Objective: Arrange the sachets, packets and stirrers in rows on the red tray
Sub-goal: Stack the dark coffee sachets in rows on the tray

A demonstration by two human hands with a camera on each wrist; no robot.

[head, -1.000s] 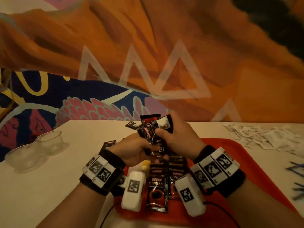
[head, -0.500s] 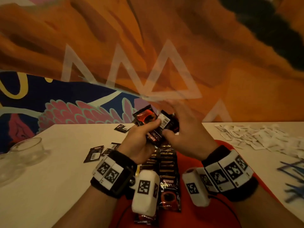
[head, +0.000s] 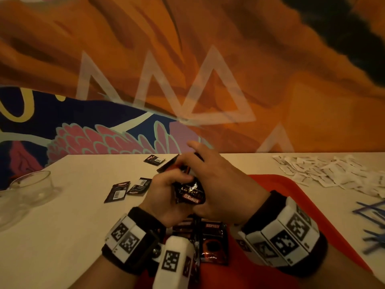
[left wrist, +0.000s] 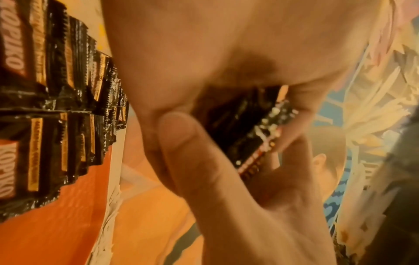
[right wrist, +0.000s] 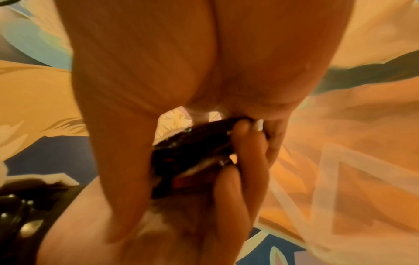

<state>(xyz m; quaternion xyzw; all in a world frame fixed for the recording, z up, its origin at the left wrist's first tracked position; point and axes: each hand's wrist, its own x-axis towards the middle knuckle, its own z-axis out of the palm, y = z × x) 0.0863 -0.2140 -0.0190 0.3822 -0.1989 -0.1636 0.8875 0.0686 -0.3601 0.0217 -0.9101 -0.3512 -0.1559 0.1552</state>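
Both hands hold one small stack of black coffee packets (head: 190,193) in the air above the far left part of the red tray (head: 285,184). My left hand (head: 177,182) grips the stack from the left, its thumb (left wrist: 192,161) pressed on the packets (left wrist: 249,132). From the right and above, my right hand (head: 194,163) wraps over the same packets (right wrist: 192,148). Below the hands, two rows of overlapping black packets (head: 212,240) lie on the tray (left wrist: 56,224). How many packets are in the stack is hidden.
Loose black packets (head: 117,192) lie on the cream table left of the tray, with one more (head: 154,159) farther back. A pile of white sachets (head: 333,174) sits at the back right, with blue stirrers (head: 370,217) near the right edge. Clear glass bowls (head: 31,186) stand at far left.
The stack stood fanned and upright between the hands; now it is gathered and tilted with its label towards me. My right hand has closed over its top.
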